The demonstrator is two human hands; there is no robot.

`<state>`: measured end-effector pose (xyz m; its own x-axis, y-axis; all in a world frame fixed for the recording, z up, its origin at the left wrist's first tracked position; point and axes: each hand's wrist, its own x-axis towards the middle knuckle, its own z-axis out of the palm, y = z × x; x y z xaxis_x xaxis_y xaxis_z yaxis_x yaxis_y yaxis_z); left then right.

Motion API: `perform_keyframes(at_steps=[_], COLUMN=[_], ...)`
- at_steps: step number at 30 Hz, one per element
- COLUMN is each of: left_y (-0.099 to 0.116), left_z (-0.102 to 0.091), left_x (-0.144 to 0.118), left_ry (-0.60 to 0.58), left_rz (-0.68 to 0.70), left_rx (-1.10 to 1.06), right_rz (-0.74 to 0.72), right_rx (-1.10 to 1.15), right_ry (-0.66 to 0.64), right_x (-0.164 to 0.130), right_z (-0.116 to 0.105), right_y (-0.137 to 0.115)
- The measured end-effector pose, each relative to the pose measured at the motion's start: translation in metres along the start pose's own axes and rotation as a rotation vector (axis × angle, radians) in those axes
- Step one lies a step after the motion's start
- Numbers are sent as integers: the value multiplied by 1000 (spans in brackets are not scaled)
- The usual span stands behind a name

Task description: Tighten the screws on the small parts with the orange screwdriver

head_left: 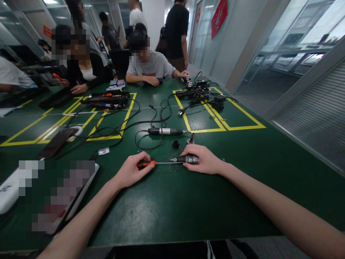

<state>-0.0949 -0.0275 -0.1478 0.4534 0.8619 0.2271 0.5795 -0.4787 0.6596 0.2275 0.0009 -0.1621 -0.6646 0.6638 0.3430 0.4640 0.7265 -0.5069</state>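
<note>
My left hand (132, 168) is closed around the orange and black handle of a screwdriver (147, 163). Its thin metal shaft points right and reaches my right hand (206, 160). That hand grips a dark grey cylindrical tool body (192, 158) with a narrow metal tip facing left; its back end is partly hidden by my fingers. Just beyond lie a small black cap (175, 144) and an upright metal fitting (192, 137). Farther back, a black and silver electric screwdriver (165, 131) with a cord lies on the green table (172, 208).
Black cables (129, 124) run across the table's middle. A tangle of adapters and plugs (199, 93) sits back right among yellow tape outlines. At left are a dark phone (58, 142) and a white-edged device (83, 194). Two people sit working at the far side.
</note>
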Motion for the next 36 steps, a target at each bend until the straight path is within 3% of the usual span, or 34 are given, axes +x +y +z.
perform_keyframes(at_steps=[18,26,36], left_y=[0,-5,-9], left_z=[1,1,5], left_x=[1,2,4], left_ry=[-13,28,-13], left_rz=[-7,75,61], left_rx=[-29,28,47], right_rz=[3,-10,-19], right_rx=[2,-8,-4], right_ry=[-5,6,21], right_x=[0,0,0], right_z=[0,1,2], right_y=[-1,0,0])
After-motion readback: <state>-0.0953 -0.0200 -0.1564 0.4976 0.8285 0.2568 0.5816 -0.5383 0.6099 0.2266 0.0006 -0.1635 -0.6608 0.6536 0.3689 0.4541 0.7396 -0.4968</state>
